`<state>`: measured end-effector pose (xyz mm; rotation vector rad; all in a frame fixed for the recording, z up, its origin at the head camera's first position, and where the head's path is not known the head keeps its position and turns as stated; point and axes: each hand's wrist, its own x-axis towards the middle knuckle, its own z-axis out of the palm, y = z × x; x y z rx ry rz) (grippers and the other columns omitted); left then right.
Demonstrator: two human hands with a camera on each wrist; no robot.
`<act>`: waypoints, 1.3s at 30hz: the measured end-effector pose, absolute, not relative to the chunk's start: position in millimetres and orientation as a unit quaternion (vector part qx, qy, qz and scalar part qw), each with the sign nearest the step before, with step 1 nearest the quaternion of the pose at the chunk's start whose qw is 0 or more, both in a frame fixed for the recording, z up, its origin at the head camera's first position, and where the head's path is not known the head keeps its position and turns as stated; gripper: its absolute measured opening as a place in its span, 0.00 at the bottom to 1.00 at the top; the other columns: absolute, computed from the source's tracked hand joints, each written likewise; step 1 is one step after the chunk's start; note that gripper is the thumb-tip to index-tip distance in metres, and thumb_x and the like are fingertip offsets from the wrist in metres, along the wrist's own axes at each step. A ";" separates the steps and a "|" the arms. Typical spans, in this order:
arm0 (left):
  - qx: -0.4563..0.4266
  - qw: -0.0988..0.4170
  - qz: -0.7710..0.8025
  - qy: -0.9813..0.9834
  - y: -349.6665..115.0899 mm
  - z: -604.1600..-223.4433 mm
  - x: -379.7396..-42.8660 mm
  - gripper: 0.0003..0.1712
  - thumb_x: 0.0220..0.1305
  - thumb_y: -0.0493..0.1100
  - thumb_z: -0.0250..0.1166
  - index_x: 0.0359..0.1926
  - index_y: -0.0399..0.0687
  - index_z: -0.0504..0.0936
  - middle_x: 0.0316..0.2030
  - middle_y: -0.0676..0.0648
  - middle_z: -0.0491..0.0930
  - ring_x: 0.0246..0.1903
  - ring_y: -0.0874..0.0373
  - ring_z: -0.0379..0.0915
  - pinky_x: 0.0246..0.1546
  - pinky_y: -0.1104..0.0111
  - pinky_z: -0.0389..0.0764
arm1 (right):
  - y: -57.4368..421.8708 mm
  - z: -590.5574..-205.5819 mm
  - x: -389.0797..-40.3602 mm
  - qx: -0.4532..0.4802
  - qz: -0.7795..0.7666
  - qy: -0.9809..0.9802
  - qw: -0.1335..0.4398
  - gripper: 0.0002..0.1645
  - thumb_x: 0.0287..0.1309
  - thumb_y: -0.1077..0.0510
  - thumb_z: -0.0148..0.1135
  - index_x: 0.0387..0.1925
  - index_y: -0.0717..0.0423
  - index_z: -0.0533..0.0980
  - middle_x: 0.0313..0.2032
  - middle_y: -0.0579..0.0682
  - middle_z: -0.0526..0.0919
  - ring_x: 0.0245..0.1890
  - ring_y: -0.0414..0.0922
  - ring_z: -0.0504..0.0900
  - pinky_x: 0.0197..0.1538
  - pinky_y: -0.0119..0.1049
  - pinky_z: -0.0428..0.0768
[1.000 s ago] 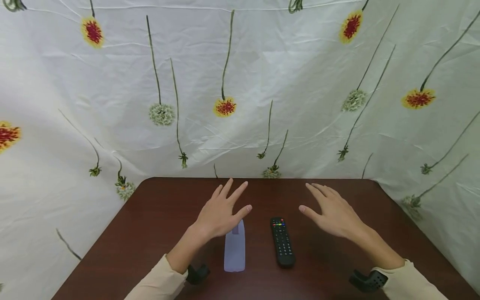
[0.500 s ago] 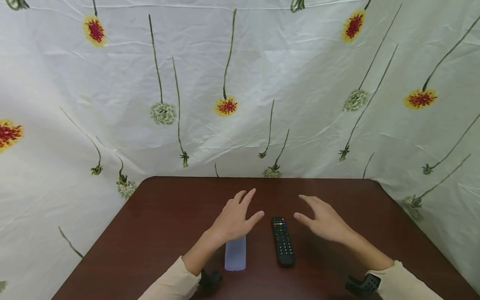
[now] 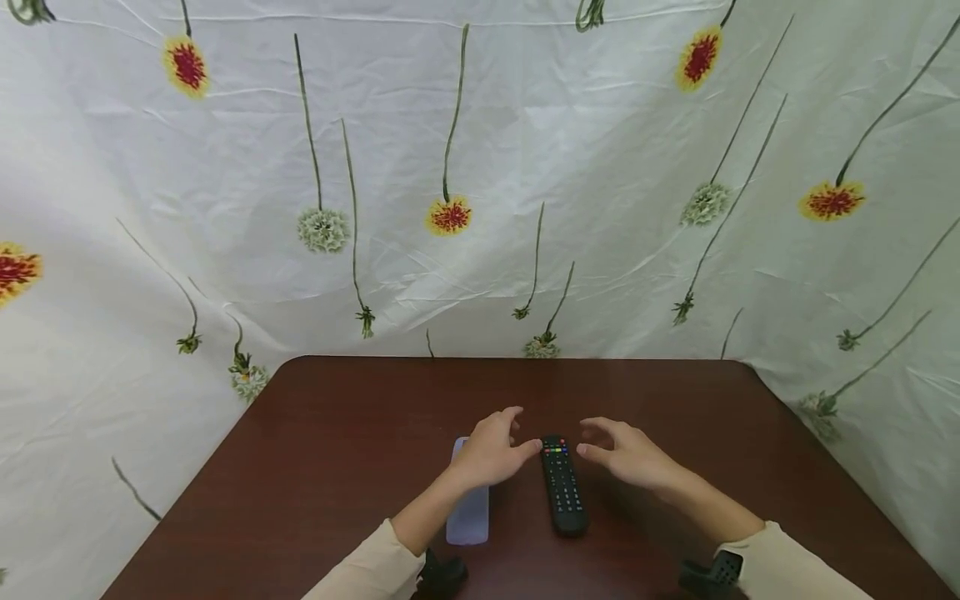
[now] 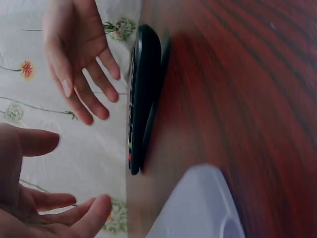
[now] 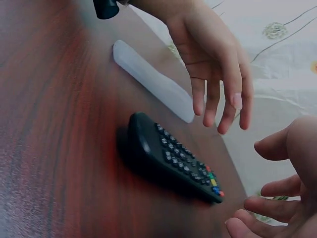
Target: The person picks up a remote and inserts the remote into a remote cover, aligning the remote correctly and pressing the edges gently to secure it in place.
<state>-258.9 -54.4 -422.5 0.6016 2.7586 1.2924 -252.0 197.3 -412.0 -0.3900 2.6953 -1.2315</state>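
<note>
A black remote control with rows of buttons lies face up on the table. To its left is a pale lilac, translucent remote cover, partly hidden by my left arm in the head view. My left hand hovers over the cover, thumb pointing toward the top end of the remote. On the other side, my right hand hangs with thumb and fingers apart, facing the remote. Both wrist views show air between each hand and the remote, and neither palm holds anything. The cover lies flat in the right wrist view.
The dark reddish-brown table has rounded far corners. Behind it hangs a white cloth printed with flowers. A black camera is strapped at my right wrist, another at my left.
Both hands have come down and closer together, nearing the remote's top end from either side. Their fingers are more bent than before. The remote and the cover have stayed in place.
</note>
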 end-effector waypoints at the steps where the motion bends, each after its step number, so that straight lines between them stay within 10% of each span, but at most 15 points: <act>1: 0.192 0.031 0.422 0.885 -53.1 -423.2 -259.3 0.39 0.71 0.50 0.67 0.73 0.32 0.66 0.57 0.33 0.77 0.52 0.40 0.78 0.48 0.47 0.81 | 196.4 -413.3 -251.8 -0.129 -0.423 0.893 0.087 0.32 0.71 0.50 0.66 0.68 0.63 0.72 0.54 0.53 0.82 0.51 0.54 0.83 0.51 0.53 0.81; 17: 0.095 0.167 0.598 0.778 -28.7 -440.4 -258.7 0.38 0.71 0.36 0.67 0.73 0.22 0.60 0.47 0.40 0.75 0.42 0.47 0.82 0.41 0.57 0.86 | 180.2 -430.1 -249.4 -0.065 -0.558 0.810 0.170 0.25 0.71 0.67 0.58 0.62 0.82 0.68 0.53 0.65 0.81 0.53 0.60 0.82 0.50 0.51 0.84; 39: 0.054 0.157 0.669 0.725 -14.3 -446.7 -261.7 0.34 0.61 0.21 0.65 0.66 0.16 0.63 0.46 0.35 0.74 0.42 0.45 0.82 0.38 0.59 0.87 | 177.9 -443.2 -253.9 -0.055 -0.662 0.722 0.193 0.28 0.68 0.73 0.56 0.65 0.81 0.61 0.49 0.66 0.75 0.47 0.51 0.84 0.55 0.50 0.82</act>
